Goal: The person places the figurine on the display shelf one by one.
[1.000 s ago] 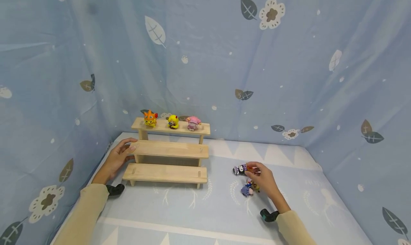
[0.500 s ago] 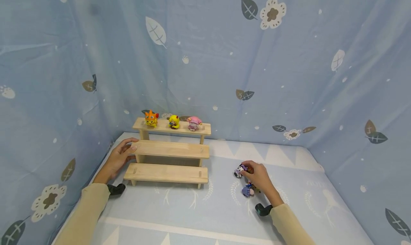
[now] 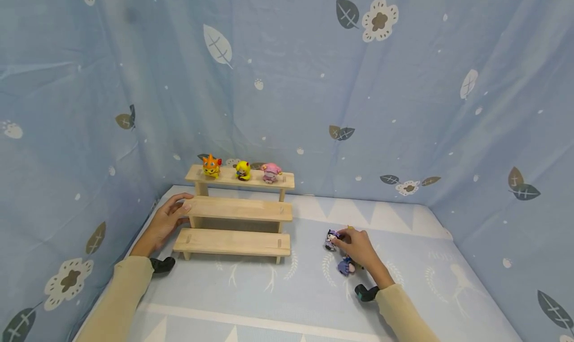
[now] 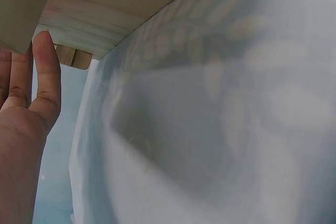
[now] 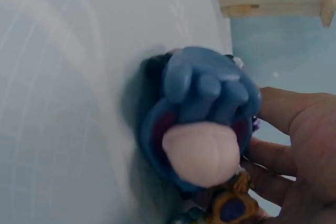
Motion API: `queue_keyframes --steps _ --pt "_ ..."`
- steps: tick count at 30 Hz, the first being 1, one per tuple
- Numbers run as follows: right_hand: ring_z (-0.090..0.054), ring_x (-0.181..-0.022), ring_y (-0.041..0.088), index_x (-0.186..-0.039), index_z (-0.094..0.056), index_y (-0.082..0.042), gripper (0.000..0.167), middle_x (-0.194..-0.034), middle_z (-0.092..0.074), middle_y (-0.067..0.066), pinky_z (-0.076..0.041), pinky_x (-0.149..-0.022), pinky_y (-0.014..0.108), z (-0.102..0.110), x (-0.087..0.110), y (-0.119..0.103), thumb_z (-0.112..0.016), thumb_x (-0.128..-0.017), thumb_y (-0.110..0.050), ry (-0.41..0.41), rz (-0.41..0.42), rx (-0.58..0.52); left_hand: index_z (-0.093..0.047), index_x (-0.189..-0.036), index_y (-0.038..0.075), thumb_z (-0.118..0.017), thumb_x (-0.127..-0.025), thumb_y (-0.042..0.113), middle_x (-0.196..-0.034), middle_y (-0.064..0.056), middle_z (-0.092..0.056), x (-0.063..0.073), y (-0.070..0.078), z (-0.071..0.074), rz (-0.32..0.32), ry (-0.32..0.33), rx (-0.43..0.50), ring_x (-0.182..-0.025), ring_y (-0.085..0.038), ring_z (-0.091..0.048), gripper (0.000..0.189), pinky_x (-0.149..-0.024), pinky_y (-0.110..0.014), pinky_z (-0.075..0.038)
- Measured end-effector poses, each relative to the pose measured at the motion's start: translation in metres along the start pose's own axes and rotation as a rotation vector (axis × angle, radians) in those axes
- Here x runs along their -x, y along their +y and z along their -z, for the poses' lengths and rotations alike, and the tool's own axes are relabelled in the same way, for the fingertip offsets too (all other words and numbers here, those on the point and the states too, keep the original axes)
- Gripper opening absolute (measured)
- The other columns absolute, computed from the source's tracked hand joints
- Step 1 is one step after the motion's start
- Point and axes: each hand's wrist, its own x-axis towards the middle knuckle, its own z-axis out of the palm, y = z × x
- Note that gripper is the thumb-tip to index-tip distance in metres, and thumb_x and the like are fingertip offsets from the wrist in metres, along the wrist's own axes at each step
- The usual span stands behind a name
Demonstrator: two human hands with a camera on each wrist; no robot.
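A three-tier wooden display stand [image 3: 239, 208] is on the left of the cloth-covered table. My left hand [image 3: 167, 220] grips the left end of its middle tier, thumb on top; in the left wrist view the fingers [image 4: 47, 77] reach up against the wood. My right hand [image 3: 358, 245] pinches a small purple, white and black figurine [image 3: 331, 240], now roughly upright at the cloth. Just in front of that hand lies a blue figurine [image 3: 346, 266], large in the right wrist view with its pale face [image 5: 202, 153]. A golden-brown figurine [image 5: 233, 208] beside it is mostly hidden.
On the top tier stand an orange-and-yellow figurine [image 3: 211, 166], a yellow-haired figurine [image 3: 243, 170] and a pink figurine [image 3: 271, 172]. The lowest tier [image 3: 233, 241] juts toward the front. Patterned blue curtains [image 3: 287, 83] enclose the back and sides.
My right hand has moved slightly left and turned the purple, white and black figurine from lying sideways to roughly upright. The left hand keeps its grip on the stand.
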Motion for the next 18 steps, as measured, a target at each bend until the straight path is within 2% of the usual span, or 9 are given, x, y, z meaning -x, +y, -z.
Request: queue_keyframes --steps 2,5,9,12,18 --pt "-0.042 -0.087 0.023 -0.120 -0.073 -0.007 0.041 -0.083 -0.057 -0.002 -0.034 -0.074 0.038 -0.0001 -0.0002 0.0005 -0.075 -0.095 -0.040 -0.005 0.001 -0.001 -0.044 -0.152 0.012 -0.058 -0.108 0.027 -0.126 0.005 -0.056 -0.0007 -0.0007 0.0005 0.002 -0.001 0.007 -0.110 -0.008 -0.060 0.049 -0.090 -0.038 -0.056" --pt "-0.049 -0.082 0.020 -0.113 -0.073 -0.009 0.035 -0.085 -0.063 -0.002 -0.041 -0.072 0.035 0.0002 0.0006 0.0005 -0.078 -0.094 -0.037 -0.006 0.011 -0.051 -0.044 -0.153 0.013 -0.059 -0.107 0.030 -0.127 0.005 -0.056 -0.0007 -0.0010 -0.0009 0.001 0.007 0.006 -0.110 -0.009 -0.061 0.051 -0.089 -0.036 -0.057" --pt "-0.057 -0.075 0.016 -0.109 -0.072 -0.009 0.032 -0.094 -0.069 0.001 -0.051 -0.065 0.032 0.0000 0.0023 -0.0017 -0.082 -0.090 -0.032 -0.005 -0.016 -0.163 -0.044 -0.153 0.013 -0.061 -0.106 0.034 -0.126 0.003 -0.057 0.0010 0.0003 -0.0029 -0.007 0.010 0.003 -0.110 -0.011 -0.062 0.054 -0.087 -0.033 -0.057" --pt "-0.058 -0.078 0.017 -0.108 -0.070 -0.011 0.033 -0.097 -0.069 0.002 -0.051 -0.065 0.031 -0.0006 0.0027 -0.0039 -0.085 -0.088 -0.031 0.003 -0.043 -0.219 -0.044 -0.152 0.013 -0.061 -0.106 0.035 -0.125 0.002 -0.058 0.0018 -0.0002 -0.0029 -0.016 0.010 0.003 -0.110 -0.011 -0.062 0.054 -0.086 -0.031 -0.057" --pt "-0.061 -0.088 0.019 -0.105 -0.067 -0.017 0.032 -0.098 -0.069 0.000 -0.052 -0.073 0.035 -0.0021 0.0040 -0.0047 -0.089 -0.084 -0.027 0.050 -0.019 -0.269 -0.044 -0.152 0.012 -0.060 -0.106 0.034 -0.124 0.003 -0.058 0.0013 -0.0025 -0.0023 -0.024 0.009 0.006 -0.109 -0.011 -0.062 0.053 -0.085 -0.028 -0.057"
